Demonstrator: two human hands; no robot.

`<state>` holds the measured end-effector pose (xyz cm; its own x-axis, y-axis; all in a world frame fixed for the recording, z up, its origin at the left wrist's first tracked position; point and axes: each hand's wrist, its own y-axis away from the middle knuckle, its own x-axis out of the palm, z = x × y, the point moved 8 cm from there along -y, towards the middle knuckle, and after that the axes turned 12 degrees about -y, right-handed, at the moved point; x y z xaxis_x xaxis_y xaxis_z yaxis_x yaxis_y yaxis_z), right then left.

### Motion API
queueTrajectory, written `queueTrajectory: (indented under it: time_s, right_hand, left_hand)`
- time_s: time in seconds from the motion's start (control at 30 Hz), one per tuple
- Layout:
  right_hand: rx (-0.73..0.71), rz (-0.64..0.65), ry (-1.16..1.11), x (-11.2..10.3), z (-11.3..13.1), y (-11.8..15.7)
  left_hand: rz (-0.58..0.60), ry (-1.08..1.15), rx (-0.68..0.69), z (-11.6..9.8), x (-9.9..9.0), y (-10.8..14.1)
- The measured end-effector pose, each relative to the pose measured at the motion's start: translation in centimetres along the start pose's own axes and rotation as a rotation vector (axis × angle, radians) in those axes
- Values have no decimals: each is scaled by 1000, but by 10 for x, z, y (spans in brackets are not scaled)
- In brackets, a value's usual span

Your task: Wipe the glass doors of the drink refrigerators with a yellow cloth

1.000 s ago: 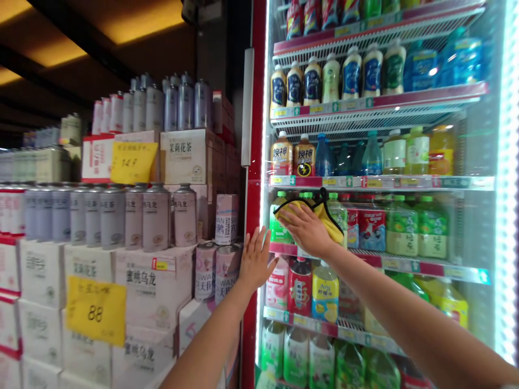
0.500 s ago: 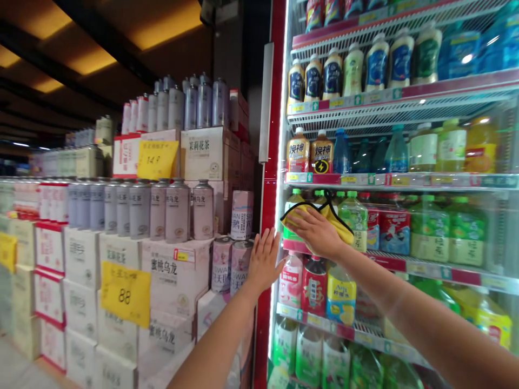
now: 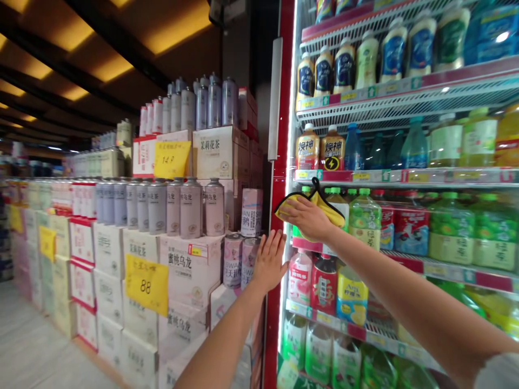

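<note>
Right hand (image 3: pixel 305 217) flat on yellow cloth (image 3: pixel 333 215); left hand (image 3: pixel 268 263) at red cooler frame (image 3: pixel 279 194).

On the right, shelves (image 3: pixel 389 176) carry row upon row of bottles (image 3: pixel 392 49); over left, stacked boxes (image 3: pixel 194 270) rise from the floor (image 3: pixel 44 351), cans (image 3: pixel 190 208) lined up on top!

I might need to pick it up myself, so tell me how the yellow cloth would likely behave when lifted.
The yellow cloth is probably floppy, since it bunches into folds around the right hand. It looks thin, so likely light. Its black edging pokes up at the top, so may be slightly stiffer.
</note>
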<state>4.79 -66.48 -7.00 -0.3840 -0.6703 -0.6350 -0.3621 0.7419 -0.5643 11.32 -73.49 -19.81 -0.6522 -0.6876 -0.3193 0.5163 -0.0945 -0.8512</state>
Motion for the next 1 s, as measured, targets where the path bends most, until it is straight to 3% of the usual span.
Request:
queueTrajectory:
  time_s: [0.17,0.3,0.4,0.53,0.6,0.73,0.8,0.93,1.0]
  right_hand:
    - [93,-74,30,-4,-12,-12]
    - [-40,-18,-10,18,8,-2]
    - [-130,34,-18,19,12,-3]
    - [8,-27,30,6,-6,-19]
    - [35,-26,32,11,-2,-19]
    - [-128,76,-8,33,22,-4]
    - [-183,100,-25,34,25,-1]
    - [-49,23,-4,27,12,-7]
    - [5,-5,2,34,15,-3]
  left_hand:
    - [-19,-24,-44,5,-2,5]
    - [-23,-37,-66,3,0,20]
    - [-12,-33,-83,1,2,28]
    - [7,-33,-126,3,0,30]
    - [15,-33,-138,3,-1,32]
    - [40,-30,-143,5,-2,42]
    - [54,-29,-136,6,-3,47]
    - [68,-37,-142,8,-7,53]
    - [70,-46,-151,8,-10,55]
